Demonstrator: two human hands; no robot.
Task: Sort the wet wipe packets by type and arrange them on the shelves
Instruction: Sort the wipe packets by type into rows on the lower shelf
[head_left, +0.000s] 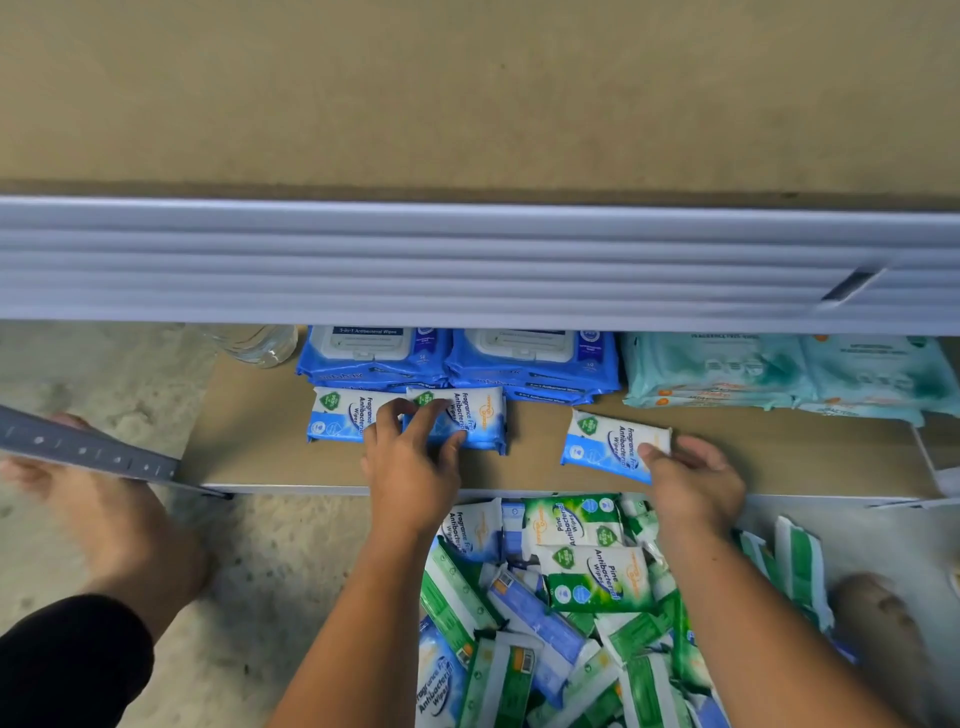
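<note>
Lower shelf (260, 441), brown board. Left hand (410, 460) grips a blue fragrance-free packet (480, 415), set against its twin (337, 415). Right hand (693, 480) pinches a third blue packet (608, 441) by its edge, tilted, apart from the pair. Risk: a nudge skews the row (film looks slippery). Mixed pile (550, 597) lies just below.

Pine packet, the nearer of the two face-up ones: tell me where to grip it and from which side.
Come from above; pinch the pine packet across its short width. It lies flat and uncovered on the pile, long edges likely reachable.
</note>
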